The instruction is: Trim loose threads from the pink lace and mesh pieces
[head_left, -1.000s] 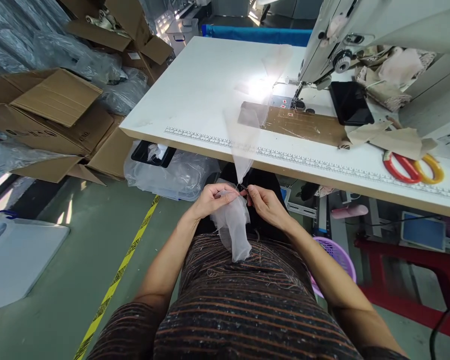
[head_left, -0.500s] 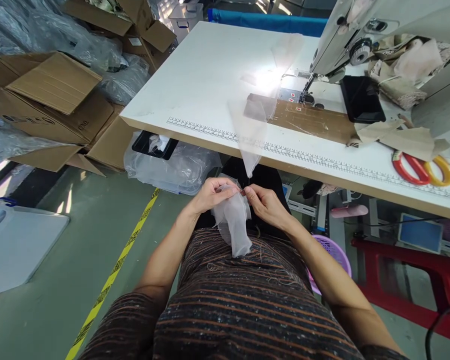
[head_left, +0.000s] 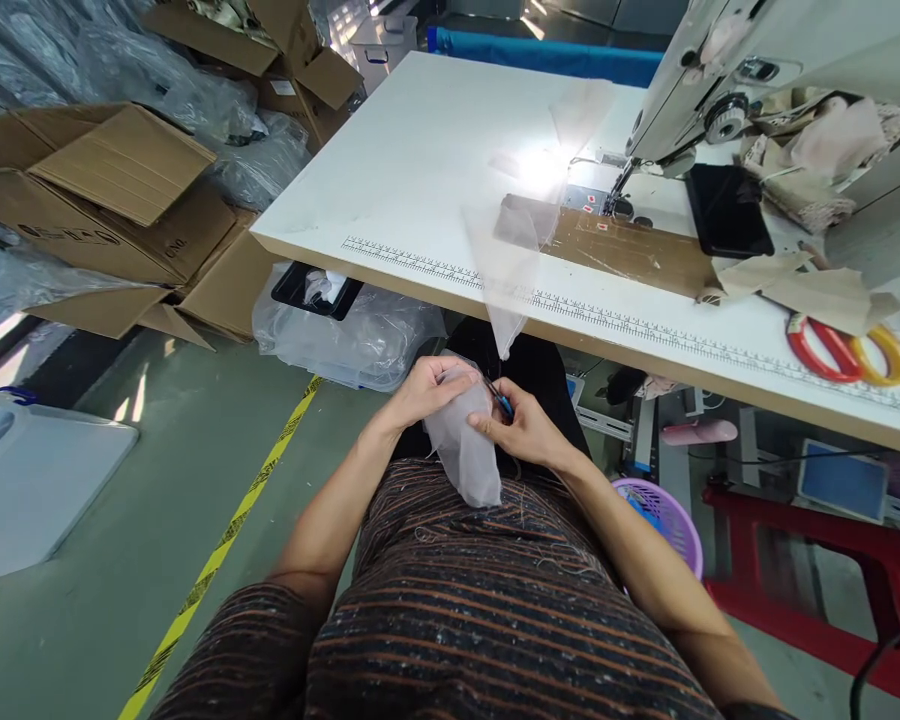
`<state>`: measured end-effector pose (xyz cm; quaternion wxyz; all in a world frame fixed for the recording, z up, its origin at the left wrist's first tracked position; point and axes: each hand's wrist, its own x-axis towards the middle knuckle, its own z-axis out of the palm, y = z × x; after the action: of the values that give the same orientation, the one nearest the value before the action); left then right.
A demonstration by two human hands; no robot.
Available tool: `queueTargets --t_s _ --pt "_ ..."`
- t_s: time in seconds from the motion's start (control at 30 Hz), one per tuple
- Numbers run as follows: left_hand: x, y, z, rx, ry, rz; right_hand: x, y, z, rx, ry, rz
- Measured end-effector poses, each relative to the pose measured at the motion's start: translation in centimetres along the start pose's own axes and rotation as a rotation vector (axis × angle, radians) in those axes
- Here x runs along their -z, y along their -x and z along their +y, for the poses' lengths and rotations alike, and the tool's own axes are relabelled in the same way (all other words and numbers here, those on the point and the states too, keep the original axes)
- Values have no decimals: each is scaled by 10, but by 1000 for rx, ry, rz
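Both my hands meet over my lap, just below the table's front edge. My left hand [head_left: 426,392] pinches the top of a small piece of sheer white fabric [head_left: 466,455] that hangs down onto my striped top. My right hand [head_left: 523,428] is closed round a small tool with a blue handle [head_left: 501,402], its tip at the fabric. A second sheer strip [head_left: 504,262] trails from the sewing machine [head_left: 727,70] across the white table [head_left: 420,160] and hangs over the edge right above my hands.
On the table lie a brown cardboard sheet [head_left: 630,252], a black phone [head_left: 729,210], beige fabric scraps [head_left: 810,285] and red and yellow scissors [head_left: 847,350]. Open cartons [head_left: 112,210] and plastic bags sit left. A purple basket [head_left: 664,515] and red stool [head_left: 832,590] stand right.
The fabric in my hands has parted from the strip hanging off the table. My right hand has turned, so the blue-handled tool now shows. The view has shifted slightly left.
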<state>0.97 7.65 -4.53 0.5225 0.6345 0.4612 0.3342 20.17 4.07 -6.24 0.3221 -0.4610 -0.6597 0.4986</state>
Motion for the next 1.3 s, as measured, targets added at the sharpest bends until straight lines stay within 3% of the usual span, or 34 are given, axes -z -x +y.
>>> queueTargets --t_s 0.07,0.17,0.27,0.37,0.47,0.53,0.6,0.67,0.73,0.83,0.97,1.1,1.17,1.3 --pt "-2 -6 -14 -55 -170 32 0 3 5 -15 100 35" --pt "-7 -14 -38 -137 -511 120 6 4 6 5 249 224" --pt "-12 -16 -58 -173 -719 65 14 -3 -2 36 117 384" --pt "-14 -14 -69 -178 -753 -38 19 -20 -16 6 -132 431" --pt "-12 -12 -69 -184 -675 0 19 -35 -28 -45 -289 441" --pt "-8 -11 -63 -193 -509 56 17 -37 -32 -35 -297 455" --pt "-4 -11 -52 -190 -198 49 13 -30 -34 22 -241 434" --pt "-2 -12 -39 -157 195 -42 9 -16 -35 88 -169 341" --pt "0 -13 -25 -100 515 -151 5 1 -35 147 -96 185" --pt "4 -17 -8 -22 728 -218 0 23 -34 255 15 -80" --pt "12 -22 7 18 716 -222 -2 42 -30 380 123 -319" --pt "16 -17 21 11 410 -152 4 48 -28 362 173 -406" --pt "16 -12 24 6 250 -94 10 44 -28 304 141 -339" --pt "15 -5 21 36 171 -20 19 22 -24 127 63 -49"
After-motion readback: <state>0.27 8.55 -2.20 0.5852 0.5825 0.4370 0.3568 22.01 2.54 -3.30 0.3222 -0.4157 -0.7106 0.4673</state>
